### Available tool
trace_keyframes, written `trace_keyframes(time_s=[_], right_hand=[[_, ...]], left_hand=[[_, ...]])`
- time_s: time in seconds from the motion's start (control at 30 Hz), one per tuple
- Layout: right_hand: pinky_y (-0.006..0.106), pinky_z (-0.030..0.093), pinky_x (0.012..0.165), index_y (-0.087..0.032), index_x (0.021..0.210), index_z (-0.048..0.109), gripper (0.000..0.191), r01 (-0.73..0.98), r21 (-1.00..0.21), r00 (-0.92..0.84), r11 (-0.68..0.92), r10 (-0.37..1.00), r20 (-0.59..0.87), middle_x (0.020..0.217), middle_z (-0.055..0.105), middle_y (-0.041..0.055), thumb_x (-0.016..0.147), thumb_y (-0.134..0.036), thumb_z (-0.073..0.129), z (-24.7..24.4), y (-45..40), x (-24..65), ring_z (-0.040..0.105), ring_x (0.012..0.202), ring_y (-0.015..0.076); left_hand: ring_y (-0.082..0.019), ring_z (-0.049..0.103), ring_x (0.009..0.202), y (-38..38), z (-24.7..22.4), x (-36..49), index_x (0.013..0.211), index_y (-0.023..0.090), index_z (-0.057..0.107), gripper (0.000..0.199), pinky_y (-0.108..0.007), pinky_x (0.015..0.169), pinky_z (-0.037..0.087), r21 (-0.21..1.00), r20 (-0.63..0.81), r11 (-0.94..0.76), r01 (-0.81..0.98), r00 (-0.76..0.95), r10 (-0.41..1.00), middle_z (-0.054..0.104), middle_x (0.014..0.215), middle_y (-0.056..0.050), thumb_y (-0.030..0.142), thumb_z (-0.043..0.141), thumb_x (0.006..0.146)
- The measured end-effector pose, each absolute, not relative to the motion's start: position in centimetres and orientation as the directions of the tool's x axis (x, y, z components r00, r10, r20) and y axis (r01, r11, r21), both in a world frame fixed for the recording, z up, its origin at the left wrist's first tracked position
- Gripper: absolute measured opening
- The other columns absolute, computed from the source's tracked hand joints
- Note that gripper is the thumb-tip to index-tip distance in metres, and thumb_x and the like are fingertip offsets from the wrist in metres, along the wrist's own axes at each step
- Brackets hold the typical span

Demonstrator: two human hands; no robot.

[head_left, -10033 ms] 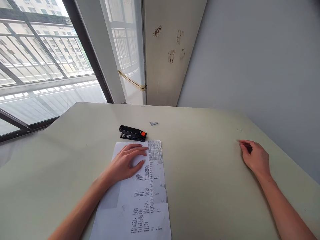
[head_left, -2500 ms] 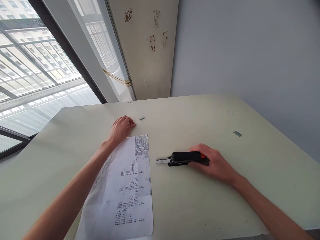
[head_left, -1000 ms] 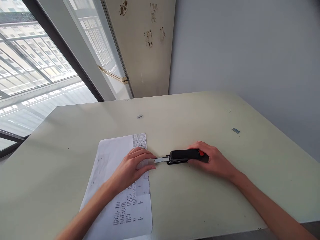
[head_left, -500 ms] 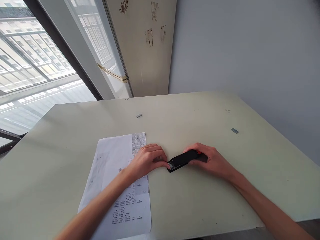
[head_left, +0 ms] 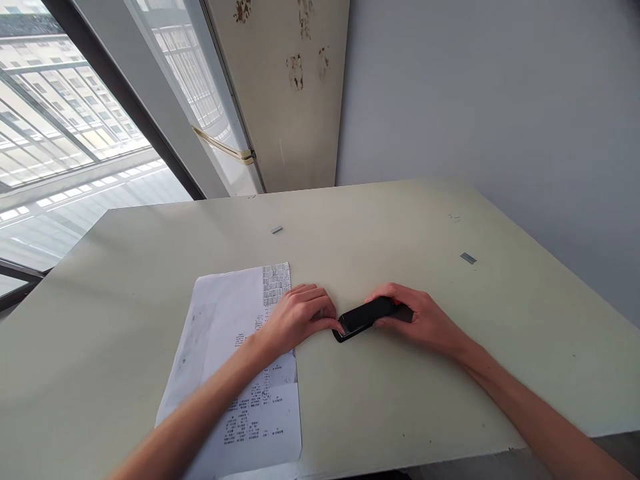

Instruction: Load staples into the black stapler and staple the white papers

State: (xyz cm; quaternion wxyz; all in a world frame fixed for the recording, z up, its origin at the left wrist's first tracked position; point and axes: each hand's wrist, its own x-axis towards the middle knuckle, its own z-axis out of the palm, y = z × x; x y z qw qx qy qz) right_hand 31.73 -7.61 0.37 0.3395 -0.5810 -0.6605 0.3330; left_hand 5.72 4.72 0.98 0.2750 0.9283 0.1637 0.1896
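Note:
A black stapler (head_left: 367, 315) with a bit of red near its rear lies slanted on the pale table (head_left: 380, 400). Its rear half is wrapped by the fingers and thumb of my right hand (head_left: 417, 313). My left hand (head_left: 303, 319) has its thumb on the stapler's front end, with the other fingers curled beside it; the thumb hides part of the metal there. Under my left wrist and forearm lies a white printed paper (head_left: 250, 413), with a dense block of print at its top right corner.
One small grey strip of staples (head_left: 277, 229) rests toward the table's back, another grey strip (head_left: 469, 258) at the right. Behind the table are a window (head_left: 65, 107), a stained panel (head_left: 290, 120) and a grey wall (head_left: 475, 100).
My left thumb has moved slightly right, further over the stapler's front end, covering metal that showed before. My right hand keeps its hold. The whole view has shifted a little.

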Motion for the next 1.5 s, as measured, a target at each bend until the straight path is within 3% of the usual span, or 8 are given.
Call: trace_keyframes(time_s=[0.1,0.2,0.4,0.5,0.67,0.87,1.1,1.5], right_hand=[[0.032,0.053,0.077,-0.029,0.111,0.07,0.024,0.534,-0.841,-0.092,0.087,0.995,0.044,0.105,0.075,0.0024,0.096,-0.047,0.071,0.4,-7.6,31.7,0.067,0.09,0.0209],[0.032,0.051,0.074,-0.028,0.111,0.07,0.026,0.524,-0.848,-0.096,0.082,0.995,0.037,0.106,0.075,0.0031,0.096,-0.049,0.071,0.4,-7.5,31.8,0.065,0.089,0.0207],[0.033,0.052,0.077,-0.028,0.111,0.07,0.027,0.539,-0.84,-0.087,0.065,0.996,0.022,0.107,0.075,0.0032,0.095,-0.05,0.071,0.5,-7.7,31.7,0.065,0.09,0.0218],[0.034,0.052,0.08,-0.029,0.111,0.071,0.026,0.561,-0.826,-0.074,0.057,0.997,0.019,0.108,0.076,0.0029,0.095,-0.049,0.071,0.4,-7.8,31.5,0.067,0.093,0.0226],[0.034,0.053,0.08,-0.029,0.112,0.07,0.026,0.596,-0.8,-0.068,0.072,0.997,0.039,0.11,0.077,0.0029,0.095,-0.049,0.07,0.2,-7.9,31.4,0.068,0.091,0.0227],[0.035,0.055,0.082,-0.03,0.114,0.07,0.026,0.604,-0.795,-0.056,0.048,0.998,0.018,0.114,0.077,0.003,0.094,-0.048,0.071,-0.1,-8.0,31.4,0.068,0.094,0.0233],[0.036,0.056,0.084,-0.03,0.113,0.07,0.025,0.596,-0.801,-0.057,0.053,0.998,0.023,0.114,0.077,0.0035,0.095,-0.046,0.07,-0.1,-8.1,31.5,0.068,0.094,0.0239],[0.034,0.055,0.079,-0.031,0.113,0.071,0.024,0.622,-0.781,-0.053,0.058,0.998,0.033,0.11,0.077,0.002,0.096,-0.047,0.07,0.1,-8.1,31.4,0.067,0.091,0.0224]], left_hand=[[-0.019,0.063,0.082,4.9,1.7,4.7,0.089,0.023,0.071,0.031,-0.032,0.075,0.048,0.632,0.22,-0.755,0.177,0.893,0.393,0.072,0.084,-0.002,0.052,0.071,0.098],[-0.02,0.066,0.089,6.4,2.4,2.3,0.093,0.023,0.072,0.029,-0.033,0.082,0.052,0.646,0.202,-0.726,0.236,0.864,0.461,0.074,0.092,-0.003,0.05,0.065,0.102],[-0.03,0.059,0.115,11.4,1.6,-4.1,0.113,0.023,0.067,0.033,-0.051,0.106,0.046,0.335,0.311,-0.644,0.688,0.564,0.765,0.068,0.119,-0.009,0.051,0.051,0.106],[-0.032,0.056,0.115,12.1,0.7,-5.5,0.11,0.023,0.064,0.035,-0.055,0.108,0.043,0.294,0.303,-0.57,0.767,0.491,0.817,0.065,0.116,-0.011,0.052,0.045,0.106],[-0.028,0.054,0.106,11.2,0.1,-4.7,0.093,0.023,0.056,0.036,-0.05,0.104,0.042,0.421,0.22,-0.554,0.719,0.511,0.831,0.065,0.103,-0.007,0.056,0.047,0.104],[-0.026,0.06,0.106,10.5,0.1,-3.2,0.104,0.024,0.063,0.034,-0.048,0.105,0.039,0.577,0.13,-0.479,0.661,0.505,0.853,0.072,0.107,-0.004,0.057,0.054,0.101],[-0.026,0.063,0.098,10.1,0.1,-2.1,0.089,0.024,0.067,0.039,-0.049,0.103,0.039,0.589,0.124,-0.476,0.653,0.509,0.852,0.074,0.093,-0.002,0.058,0.053,0.101],[-0.025,0.063,0.096,7.4,-0.3,1.3,0.085,0.024,0.067,0.036,-0.048,0.098,0.041,0.6,0.136,-0.506,0.619,0.544,0.828,0.073,0.089,-0.001,0.053,0.055,0.103]])
